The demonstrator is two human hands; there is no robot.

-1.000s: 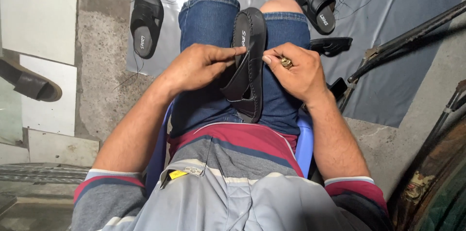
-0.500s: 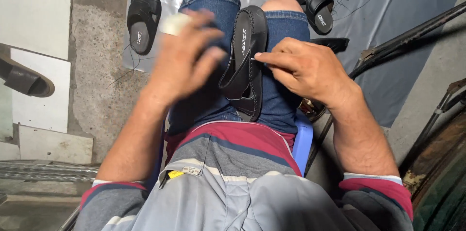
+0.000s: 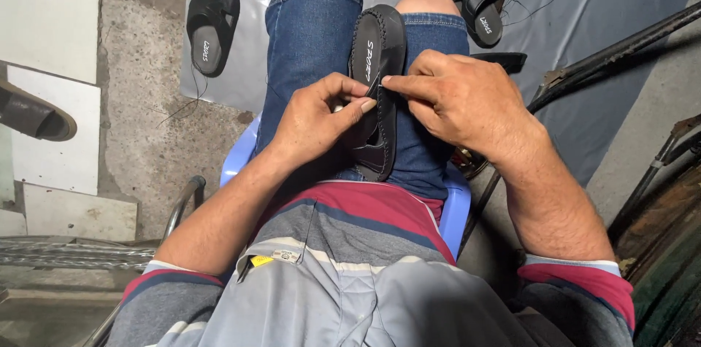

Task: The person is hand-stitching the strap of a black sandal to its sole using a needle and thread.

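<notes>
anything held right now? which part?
Yes: the black sandal on the lap. Left hand and right hand pinch it at mid-length, fingertips meeting at the strap. Whether a tool is also pinched cannot be told.

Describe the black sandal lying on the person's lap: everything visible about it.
The black sandal lies lengthwise between the thighs on blue denim shorts, heel end pointing away from the body. It looks like leather or faux leather, with stitching along the footbed rim and pale printing on the insole. The left hand and right hand meet at its strap, fingertips pinching there; the strap area is mostly covered.
</notes>
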